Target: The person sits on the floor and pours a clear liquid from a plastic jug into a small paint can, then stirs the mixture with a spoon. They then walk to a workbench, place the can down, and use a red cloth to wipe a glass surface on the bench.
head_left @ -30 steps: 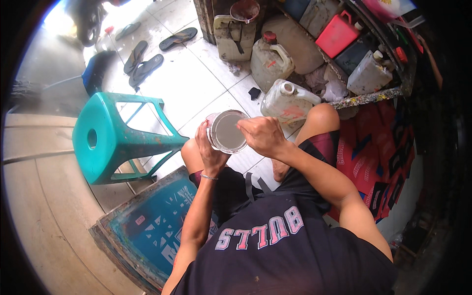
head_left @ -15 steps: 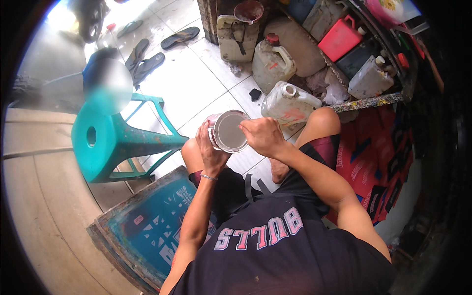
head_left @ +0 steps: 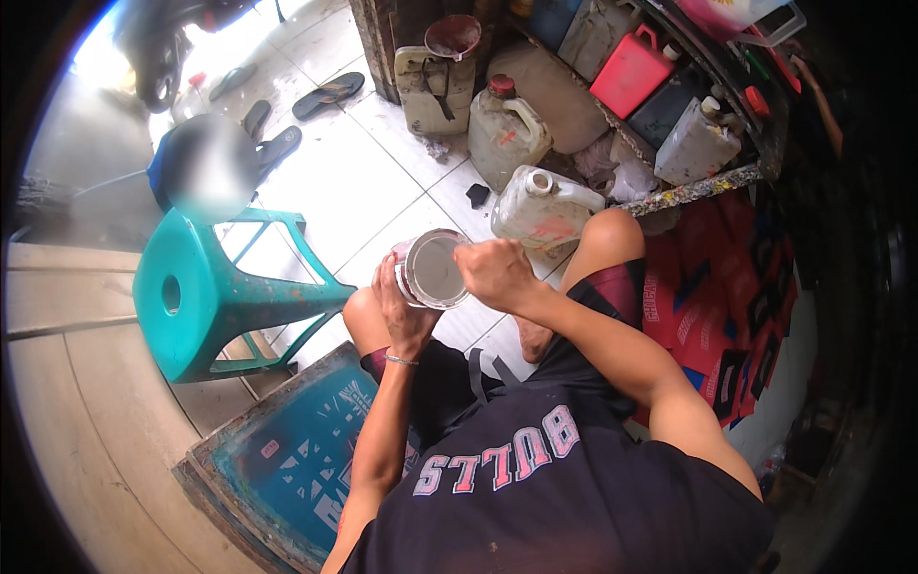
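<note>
I can't make out what, if anything, my right fingers (head_left: pixel 470 265) hold at the can's (head_left: pixel 405 273) mouth; my left fingers (head_left: pixel 387 277) hide part of its wall. A round blur swallows the teal stool's (head_left: pixel 191 297) far corner and a flip-flop's (head_left: pixel 255 117) end. My left forearm (head_left: pixel 379 435) covers some of the screen-printing frame (head_left: pixel 277 464).

tub (head_left: pixel 404 275): smooth, shiny | stool (head_left: pixel 225 292): glossy plastic | tiles (head_left: pixel 382 182): glossy | shirt (head_left: pixel 535 517): matt cloth | screen frame (head_left: pixel 228 514): rough wood
</note>
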Demonstrator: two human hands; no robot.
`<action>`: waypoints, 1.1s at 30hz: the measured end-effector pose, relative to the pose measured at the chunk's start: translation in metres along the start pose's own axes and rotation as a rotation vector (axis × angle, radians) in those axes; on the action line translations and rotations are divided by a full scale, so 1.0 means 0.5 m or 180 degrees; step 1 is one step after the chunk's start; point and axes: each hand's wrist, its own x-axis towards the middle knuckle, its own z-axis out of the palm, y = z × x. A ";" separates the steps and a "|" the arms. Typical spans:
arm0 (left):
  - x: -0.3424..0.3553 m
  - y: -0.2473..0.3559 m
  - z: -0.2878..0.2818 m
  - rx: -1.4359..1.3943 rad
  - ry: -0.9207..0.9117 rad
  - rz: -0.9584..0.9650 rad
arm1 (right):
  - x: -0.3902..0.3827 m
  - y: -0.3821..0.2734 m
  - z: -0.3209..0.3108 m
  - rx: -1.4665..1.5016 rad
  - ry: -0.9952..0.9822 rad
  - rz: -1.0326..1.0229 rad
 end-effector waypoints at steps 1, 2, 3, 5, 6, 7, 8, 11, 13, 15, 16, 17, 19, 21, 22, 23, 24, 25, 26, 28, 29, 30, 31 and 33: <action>0.004 0.004 -0.001 -0.0018 -0.0018 -0.0018 | -0.004 0.003 0.007 -0.0385 -0.0128 0.0018; -0.001 0.000 0.003 -0.0005 -0.0031 0.0030 | -0.015 0.006 0.015 -0.0240 -0.0298 -0.0086; -0.006 -0.005 0.002 0.0029 -0.0031 0.0072 | -0.013 0.012 0.020 0.0168 -0.0056 -0.0075; -0.012 -0.017 0.005 -0.0006 -0.0019 0.0077 | -0.001 0.024 0.025 0.0985 0.0419 -0.0053; -0.008 -0.012 0.002 -0.0062 -0.0027 0.0024 | 0.005 0.000 -0.007 0.0620 0.0388 0.0242; -0.005 -0.008 0.000 -0.0119 -0.0034 -0.0031 | 0.001 -0.001 0.002 0.0388 0.0119 0.0256; -0.003 -0.003 -0.003 -0.0032 -0.0134 -0.0043 | -0.007 0.002 0.013 0.0155 -0.0150 0.0266; -0.016 -0.016 0.005 -0.0055 -0.0202 -0.0041 | -0.010 0.004 0.019 0.0351 -0.0207 0.0173; -0.014 -0.011 0.004 -0.0113 -0.0136 0.0042 | 0.001 0.002 0.000 0.0717 0.0110 0.0399; -0.004 -0.009 0.005 -0.0106 -0.0069 0.0157 | -0.008 0.003 0.014 0.0185 0.0057 0.0243; -0.006 -0.010 0.004 -0.0084 -0.0109 0.0145 | -0.019 -0.002 0.018 0.0059 -0.0139 0.0136; -0.009 -0.012 0.004 -0.0062 -0.0149 0.0133 | -0.025 -0.004 0.021 -0.0068 -0.0333 0.0029; -0.011 -0.009 0.005 -0.0123 -0.0152 0.0090 | -0.011 -0.006 0.015 0.0235 -0.0022 0.0032; -0.013 -0.002 0.007 -0.0276 -0.0090 0.0032 | 0.003 -0.006 -0.004 0.0334 0.0183 0.0310; -0.012 -0.001 0.007 -0.0239 -0.0111 0.0049 | -0.001 0.003 0.008 -0.0132 -0.0040 0.0307; -0.009 0.000 0.007 -0.0201 -0.0132 0.0066 | -0.010 0.007 0.017 -0.0014 -0.0096 0.0226; -0.006 0.000 0.007 -0.0153 -0.0135 0.0083 | -0.018 0.005 0.020 0.0102 -0.0150 0.0125; -0.008 -0.002 0.008 -0.0193 -0.0138 0.0055 | -0.022 0.005 0.020 0.0217 -0.0205 0.0024; -0.014 -0.005 0.010 -0.0232 -0.0141 0.0026 | -0.012 0.016 0.012 0.0609 -0.0227 0.0172; -0.013 -0.003 0.010 -0.0231 -0.0151 0.0049 | 0.000 0.013 0.005 0.0208 -0.0105 0.0384; -0.011 -0.004 0.011 -0.0187 -0.0145 0.0100 | 0.002 0.013 0.004 0.0007 -0.0045 0.0490; -0.006 -0.003 0.011 -0.0144 -0.0129 0.0154 | -0.004 0.015 0.010 0.0063 -0.0146 0.0391; -0.008 -0.005 0.014 -0.0135 -0.0155 0.0128 | -0.018 0.018 0.022 0.0118 -0.0247 0.0292; -0.018 -0.008 0.017 -0.0111 -0.0217 0.0068 | -0.018 0.018 0.019 0.0296 -0.0226 0.0304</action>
